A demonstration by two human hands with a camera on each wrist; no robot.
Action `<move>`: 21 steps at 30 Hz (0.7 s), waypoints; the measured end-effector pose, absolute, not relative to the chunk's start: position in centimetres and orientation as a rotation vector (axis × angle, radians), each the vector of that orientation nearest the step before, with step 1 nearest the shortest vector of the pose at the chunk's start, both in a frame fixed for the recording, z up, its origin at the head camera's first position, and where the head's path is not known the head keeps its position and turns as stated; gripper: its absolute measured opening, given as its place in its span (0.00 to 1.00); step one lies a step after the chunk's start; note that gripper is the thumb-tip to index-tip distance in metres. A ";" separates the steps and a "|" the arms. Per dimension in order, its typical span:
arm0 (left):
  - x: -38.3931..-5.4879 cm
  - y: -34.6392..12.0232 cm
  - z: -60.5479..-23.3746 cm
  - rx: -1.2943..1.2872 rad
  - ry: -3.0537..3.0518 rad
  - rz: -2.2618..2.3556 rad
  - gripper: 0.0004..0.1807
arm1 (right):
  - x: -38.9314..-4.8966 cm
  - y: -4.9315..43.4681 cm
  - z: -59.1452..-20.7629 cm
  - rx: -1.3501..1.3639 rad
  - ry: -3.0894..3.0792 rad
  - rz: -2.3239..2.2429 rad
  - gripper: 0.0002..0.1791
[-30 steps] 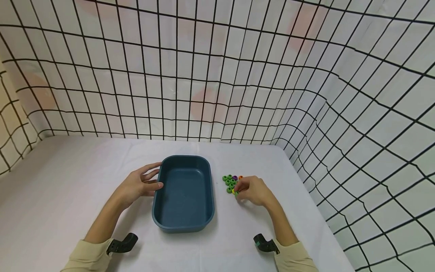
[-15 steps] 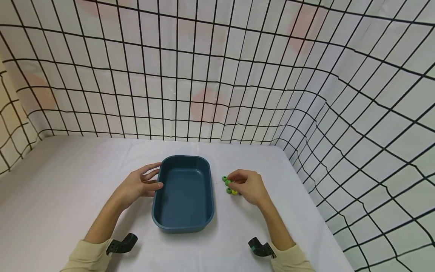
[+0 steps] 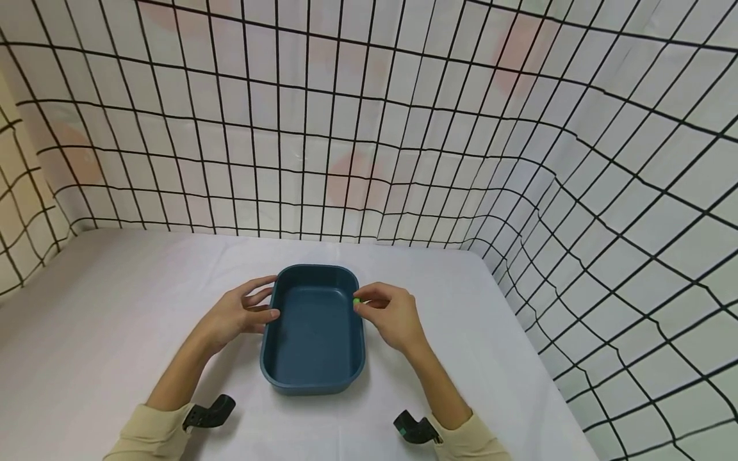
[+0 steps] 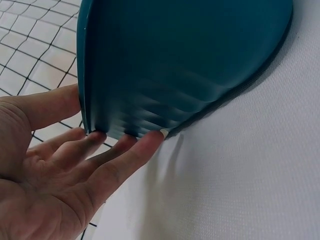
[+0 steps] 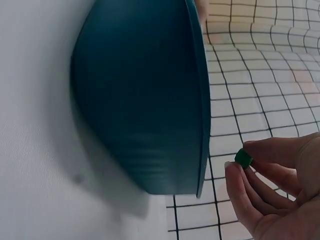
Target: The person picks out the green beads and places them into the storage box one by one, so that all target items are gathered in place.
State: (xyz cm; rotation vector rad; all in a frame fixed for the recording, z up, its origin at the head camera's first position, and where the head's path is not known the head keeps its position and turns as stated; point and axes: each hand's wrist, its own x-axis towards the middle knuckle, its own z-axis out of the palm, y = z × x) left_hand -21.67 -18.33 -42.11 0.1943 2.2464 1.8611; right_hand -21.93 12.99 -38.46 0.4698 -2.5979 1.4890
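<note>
Fingers (image 5: 240,192) (right hand (image 3: 398,317), barely parted) pinch green bead (image 5: 243,158).

The bin (image 3: 314,339) stands on the table (image 3: 490,384) between left hand (image 3: 233,314) and right hand (image 3: 394,314), wall (image 3: 357,115) behind

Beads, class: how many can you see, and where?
1: the green bead pinched by the right hand, near the blue tray. Others may be hidden behind that hand.

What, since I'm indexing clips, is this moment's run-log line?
left hand: holds tray by side; right hand: pinches green bead, raised near tray's right edge; tray: on white tablecloth
</note>
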 end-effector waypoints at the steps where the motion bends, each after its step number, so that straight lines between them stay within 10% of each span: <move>1: -21.7 -18.3 -42.1 0.192 2.245 1.860 0.43 | -21.9 12.7 -38.5 0.468 -2.596 1.499 0.08; 21: -21.7 -18.4 -42.1 0.216 2.197 1.874 0.44 | -23.1 12.1 -40.7 0.426 -2.550 1.523 0.10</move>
